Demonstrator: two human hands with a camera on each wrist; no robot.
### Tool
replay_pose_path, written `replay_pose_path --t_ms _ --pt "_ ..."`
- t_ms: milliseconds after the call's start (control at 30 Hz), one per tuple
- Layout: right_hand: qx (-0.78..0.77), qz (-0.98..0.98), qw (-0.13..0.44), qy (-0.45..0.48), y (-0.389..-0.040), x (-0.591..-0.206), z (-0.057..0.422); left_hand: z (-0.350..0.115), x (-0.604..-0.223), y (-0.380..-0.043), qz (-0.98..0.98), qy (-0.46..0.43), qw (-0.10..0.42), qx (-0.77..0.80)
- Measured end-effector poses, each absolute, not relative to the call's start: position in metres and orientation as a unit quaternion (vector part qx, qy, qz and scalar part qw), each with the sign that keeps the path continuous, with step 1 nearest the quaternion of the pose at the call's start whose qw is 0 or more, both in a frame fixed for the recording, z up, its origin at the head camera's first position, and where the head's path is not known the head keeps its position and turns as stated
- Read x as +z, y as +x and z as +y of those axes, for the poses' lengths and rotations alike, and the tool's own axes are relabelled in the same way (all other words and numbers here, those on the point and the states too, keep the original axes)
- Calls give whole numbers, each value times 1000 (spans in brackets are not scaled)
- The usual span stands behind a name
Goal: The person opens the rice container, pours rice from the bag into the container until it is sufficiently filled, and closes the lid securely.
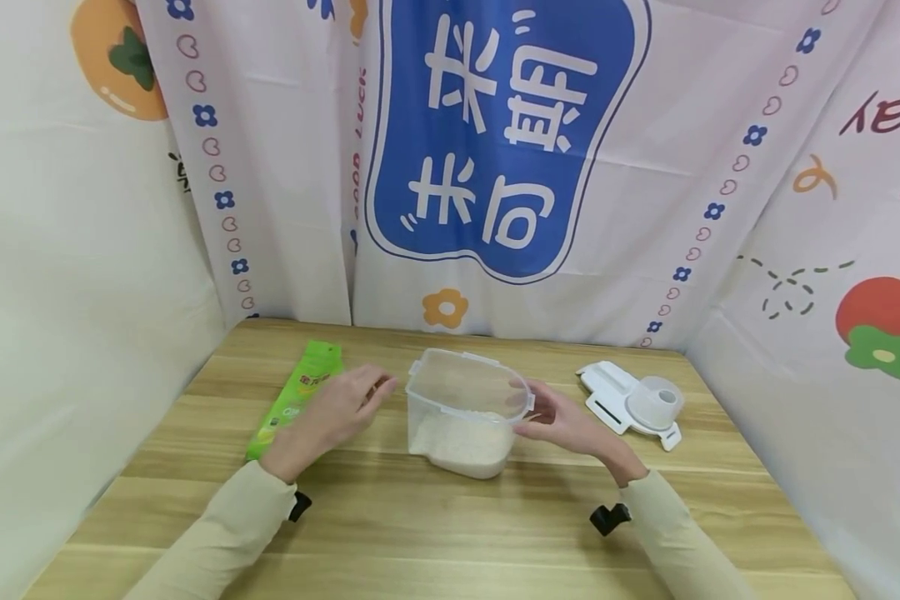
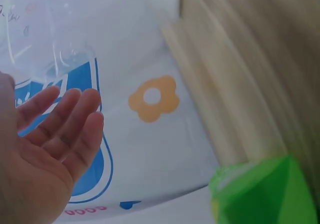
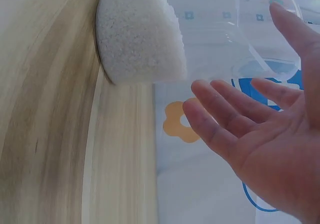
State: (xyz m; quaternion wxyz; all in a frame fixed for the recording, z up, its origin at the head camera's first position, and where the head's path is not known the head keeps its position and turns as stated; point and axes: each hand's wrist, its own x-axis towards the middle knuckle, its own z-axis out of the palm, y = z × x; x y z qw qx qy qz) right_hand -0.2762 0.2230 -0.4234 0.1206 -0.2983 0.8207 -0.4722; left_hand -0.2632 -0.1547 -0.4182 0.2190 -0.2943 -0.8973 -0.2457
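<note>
A clear plastic storage container (image 1: 461,392) stands upright and uncovered mid-table, its lower part filled with white rice (image 1: 465,442). My right hand (image 1: 562,421) is beside the container's right end, fingers spread and relaxed near the wall. In the right wrist view the rice (image 3: 140,34) shows through the wall, and the right hand (image 3: 265,134) has its palm turned toward the container. My left hand (image 1: 352,404) hovers left of the container, between it and a green bag (image 1: 296,400), holding nothing. The left wrist view shows the left hand (image 2: 60,139) with loosely bent fingers.
A white lid (image 1: 611,392) lies at the right of the table, with a clear measuring cup (image 1: 655,403) on it. The wooden table (image 1: 435,542) ends at a printed cloth curtain (image 1: 292,208) behind, with more cloth at both sides.
</note>
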Motion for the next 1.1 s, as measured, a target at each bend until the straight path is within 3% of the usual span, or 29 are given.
replay_pose_path --t_ms 300,667,1100 --pt "-468 824 96 -304 -277 -417 235 -142 -427 -266 -886 -270 96 -364" --pt "-464 839 57 -278 -282 -409 247 -127 -437 -276 -859 -240 5 -452" --pt "-461 859 0 -223 -286 -406 276 -118 -453 -279 -834 -259 -17 -487"
